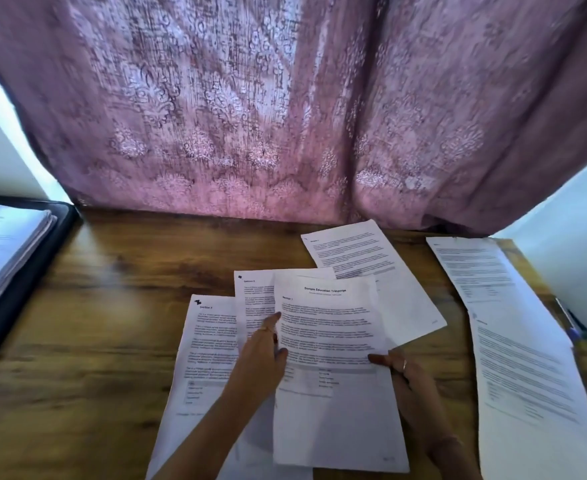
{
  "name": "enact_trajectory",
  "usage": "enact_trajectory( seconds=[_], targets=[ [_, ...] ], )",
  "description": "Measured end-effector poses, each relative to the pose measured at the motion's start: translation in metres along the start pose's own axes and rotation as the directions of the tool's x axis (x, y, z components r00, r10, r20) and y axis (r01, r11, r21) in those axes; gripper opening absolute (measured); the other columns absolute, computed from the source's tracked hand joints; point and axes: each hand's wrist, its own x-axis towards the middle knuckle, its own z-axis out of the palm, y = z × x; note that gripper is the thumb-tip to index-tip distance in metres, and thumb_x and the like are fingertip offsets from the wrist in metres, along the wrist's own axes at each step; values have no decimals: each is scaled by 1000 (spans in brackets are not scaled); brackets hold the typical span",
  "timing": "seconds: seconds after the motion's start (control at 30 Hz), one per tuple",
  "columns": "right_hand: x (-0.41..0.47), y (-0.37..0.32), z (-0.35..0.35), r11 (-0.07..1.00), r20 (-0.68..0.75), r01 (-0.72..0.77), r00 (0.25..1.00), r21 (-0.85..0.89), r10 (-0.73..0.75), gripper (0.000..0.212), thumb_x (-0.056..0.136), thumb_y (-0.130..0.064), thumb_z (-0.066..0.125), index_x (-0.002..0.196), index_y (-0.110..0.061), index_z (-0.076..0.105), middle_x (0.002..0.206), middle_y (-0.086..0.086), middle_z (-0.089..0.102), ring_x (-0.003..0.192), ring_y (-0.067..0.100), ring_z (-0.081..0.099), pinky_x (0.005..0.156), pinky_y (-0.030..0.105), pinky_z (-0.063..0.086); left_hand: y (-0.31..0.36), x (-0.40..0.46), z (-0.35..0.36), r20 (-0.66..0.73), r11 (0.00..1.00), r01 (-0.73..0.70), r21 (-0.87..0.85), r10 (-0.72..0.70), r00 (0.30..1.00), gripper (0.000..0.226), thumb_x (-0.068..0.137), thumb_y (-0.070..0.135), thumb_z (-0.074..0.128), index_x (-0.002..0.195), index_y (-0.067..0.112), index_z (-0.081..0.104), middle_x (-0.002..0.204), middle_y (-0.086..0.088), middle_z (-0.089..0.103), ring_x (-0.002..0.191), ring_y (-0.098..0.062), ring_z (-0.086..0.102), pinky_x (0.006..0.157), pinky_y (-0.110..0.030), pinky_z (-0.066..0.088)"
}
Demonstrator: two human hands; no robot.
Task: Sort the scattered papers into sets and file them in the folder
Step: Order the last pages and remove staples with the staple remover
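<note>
Several printed white sheets lie on a wooden table (105,306). A titled sheet (333,327) headed "Sample Education Transcript" is raised in front of me. My right hand (409,386) pinches its right edge, thumb on top. My left hand (264,348) holds its left edge, with the index finger stretched along the paper. Beneath it lie two more sheets: one (254,299) just behind and one (205,355) at the lower left. Another sheet (358,258) lies farther back. A black folder (25,268) lies open at the far left with a stack of papers (1,251) inside.
Two long sheets (513,341) lie overlapping along the table's right edge, with a pen (570,323) beside them. A purple patterned curtain (285,116) hangs behind the table. Bare wood shows between the folder and the papers.
</note>
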Motion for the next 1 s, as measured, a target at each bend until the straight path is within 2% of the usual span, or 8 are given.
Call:
enact_trajectory(
  seconds=[0.13,0.23,0.4,0.5,0.6,0.8,0.9,1.0],
  targets=[
    [-8,16,-1,1000,-1,-23,1000,22,23,28,90,3,58,106,-15,71,123,3,64,106,21,65,86,39,58,1,-4,2,48,994,8,105,-13,999,40,95,6,55,135,13,53,137,-7,53,127,-23,51,106,-26,38],
    [-3,25,-6,999,9,-36,999,39,35,28,91,6,56,107,-10,71,122,8,65,104,23,65,84,32,58,6,-7,8,45,991,24,134,-30,999,36,95,7,55,131,10,55,138,-8,52,128,-21,49,104,-22,33],
    [10,14,-20,798,214,-243,966,552,146,21,80,4,58,96,4,73,94,8,75,80,24,73,59,24,58,18,-11,20,1,992,79,94,-79,997,36,94,9,57,130,13,58,137,1,55,124,-20,54,100,-18,40],
    [16,28,-30,865,153,-224,973,448,173,23,84,10,56,96,0,74,104,16,72,89,32,71,69,31,60,23,-20,28,-77,994,107,-9,-108,991,30,93,8,59,120,20,63,118,18,56,118,-16,57,77,7,35],
    [19,40,-38,931,164,-179,978,319,132,31,92,7,53,95,-12,77,107,7,72,90,22,71,69,22,58,22,-25,39,-100,984,159,-78,-167,981,29,92,7,59,114,24,63,110,19,54,112,-12,57,63,12,31],
    [22,55,-37,847,272,-344,930,406,248,22,89,-1,60,97,-14,77,108,9,72,96,33,70,86,47,56,16,-26,49,-177,976,204,-77,-214,961,34,97,0,48,124,13,63,133,-1,58,116,-12,56,70,11,32],
    [25,47,-40,873,291,-343,924,346,248,24,91,-4,59,97,-18,77,109,1,73,96,26,71,82,41,58,18,-26,48,-205,968,206,-141,-232,951,37,98,-4,43,123,14,63,131,5,56,123,-14,53,88,4,32],
    [21,31,-44,889,288,-281,940,360,181,31,93,-1,53,95,-20,78,107,-6,73,93,15,71,72,24,58,22,-23,45,-181,899,247,-362,-328,927,41,98,-5,41,114,21,68,125,12,52,117,-13,52,105,-19,39]
  ],
)
